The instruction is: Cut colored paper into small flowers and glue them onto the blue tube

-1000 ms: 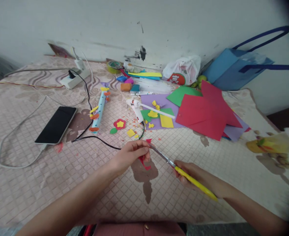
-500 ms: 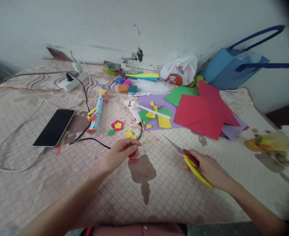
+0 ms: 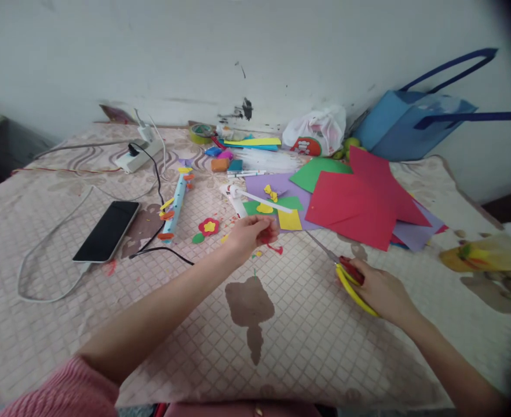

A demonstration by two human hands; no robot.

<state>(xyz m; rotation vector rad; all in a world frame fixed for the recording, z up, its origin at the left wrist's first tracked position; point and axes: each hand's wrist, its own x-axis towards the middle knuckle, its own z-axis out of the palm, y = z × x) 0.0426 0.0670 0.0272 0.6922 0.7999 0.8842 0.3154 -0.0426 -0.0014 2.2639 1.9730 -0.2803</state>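
Observation:
My left hand (image 3: 252,236) is closed over the tablecloth, fingers curled, with a thin red scrap of craft sheet (image 3: 275,249) showing under the fingertips. Part of that scrap is hidden by the fingers. In my right hand (image 3: 383,294) is a pair of scissors (image 3: 347,277) with red and yellow handles, its blades pointing up and left. Just beyond my left hand lies a white glue gun (image 3: 237,202) with a long white stick. Left of it sit a red flower with a yellow centre (image 3: 209,226) and a green leaf cutout (image 3: 198,238).
Red sheets (image 3: 351,202) overlap a purple sheet (image 3: 320,219) at right. A light-blue decorated strip (image 3: 176,202) and a phone (image 3: 106,231) on its cable lie left. A power strip (image 3: 139,157), plastic bag (image 3: 314,133) and blue bag (image 3: 405,124) stand at the back.
My left hand has moved right and farther from me, the red scrap moving with it. My right hand and the scissors have shifted slightly right. The view has shifted a little.

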